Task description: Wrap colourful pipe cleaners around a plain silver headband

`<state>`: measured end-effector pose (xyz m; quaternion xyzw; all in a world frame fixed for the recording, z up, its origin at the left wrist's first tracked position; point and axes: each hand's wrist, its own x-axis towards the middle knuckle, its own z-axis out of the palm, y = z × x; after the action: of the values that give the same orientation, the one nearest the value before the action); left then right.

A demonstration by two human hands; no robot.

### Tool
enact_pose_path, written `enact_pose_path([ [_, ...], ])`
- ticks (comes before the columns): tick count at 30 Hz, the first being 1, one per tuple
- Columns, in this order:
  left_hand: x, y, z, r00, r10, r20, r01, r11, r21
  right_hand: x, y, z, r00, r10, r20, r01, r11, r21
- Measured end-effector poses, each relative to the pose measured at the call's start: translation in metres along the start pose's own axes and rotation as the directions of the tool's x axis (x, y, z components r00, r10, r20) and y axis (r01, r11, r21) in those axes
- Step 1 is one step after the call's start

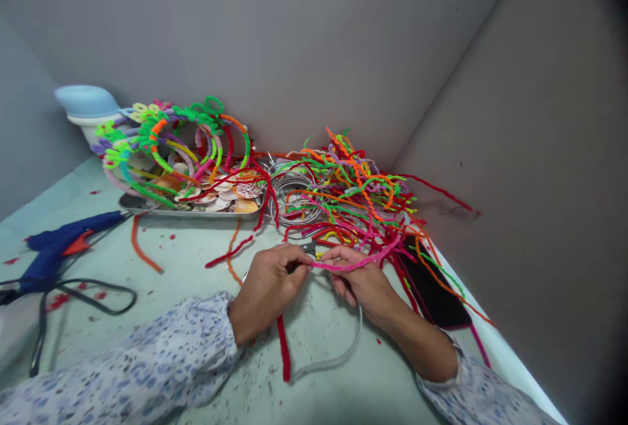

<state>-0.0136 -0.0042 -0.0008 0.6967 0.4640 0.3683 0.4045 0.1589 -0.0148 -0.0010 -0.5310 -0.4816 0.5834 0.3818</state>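
Pink strand (346, 268), pinched in the closed fingertips of your left hand (269, 284), probably to steady it, crosses your half-curled right hand (366, 286), whose own hold cannot be told.

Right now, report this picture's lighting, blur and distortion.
Head view: soft light, brightest along the right edge of the pale green tabletop; black vignetting at the right corners; blue-spotted white sleeves seem stretched outward; bright pink fuzzy stem slightly soft.

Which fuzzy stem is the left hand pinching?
The pink stem, the one running from the left hand across the right hand; the orange stem near the glue gun lies untouched.
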Motion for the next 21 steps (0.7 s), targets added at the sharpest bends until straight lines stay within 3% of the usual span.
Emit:
enact_pose_path([
  [7, 0.004, 0.002, 0.001, 0.998, -0.046, 0.031, 0.049, 0.995, -0.087, 0.003, 0.007, -0.005, 0.996, -0.072, -0.045, 0.069, 0.996, -0.053],
  [15, 0.011, -0.002, 0.000, 0.962, -0.245, 0.118, 0.266, 0.938, -0.221, 0.001, 0.011, -0.004, 0.995, -0.102, -0.023, 0.099, 0.991, -0.094],
  [21, 0.014, -0.006, -0.001, 0.953, -0.241, 0.184, 0.282, 0.927, -0.247, -0.002, 0.007, -0.004, 0.992, -0.122, -0.016, 0.119, 0.985, -0.127],
])
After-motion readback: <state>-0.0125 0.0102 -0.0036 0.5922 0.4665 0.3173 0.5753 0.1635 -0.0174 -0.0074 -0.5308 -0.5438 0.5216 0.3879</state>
